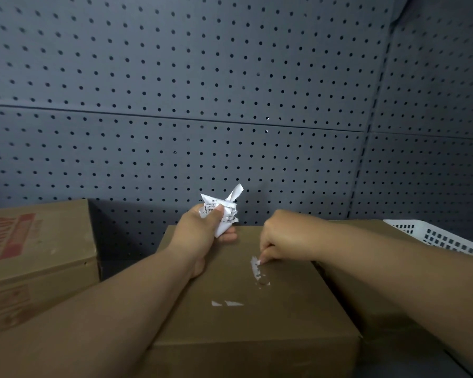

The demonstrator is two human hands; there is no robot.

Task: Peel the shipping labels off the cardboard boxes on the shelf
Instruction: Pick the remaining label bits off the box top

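1. On the shelf, in front of a grey pegboard (230, 91), a plain box (257, 323) sits in the middle, and both hands are over its top.
2. The left hand (200, 236) is clenched round a crumpled white wad (221, 214) of peeled label, held above the box's far edge, with the wrist resting on the cardboard.
3. The right hand (281, 236) has its fingers curled downward. The tips seem to pinch the far end of a ragged white strip (258, 268), a label remnant stuck to the box top.
4. The strip begins right under those fingertips and runs toward the person, slanting slightly right. The right hand is on it, while the left is off to the side and full.
5. Two small white slivers (227, 303) lie nearer the front edge, between the forearms and apart from the strip.
6. Most of this label looks to be off already. I'd guess the next pull should follow the strip's length, kept low, or the paper will likely tear into crumbs.
7. A red-printed box (38, 241) stands to the left, and a white basket (443, 238) sits behind on the right.
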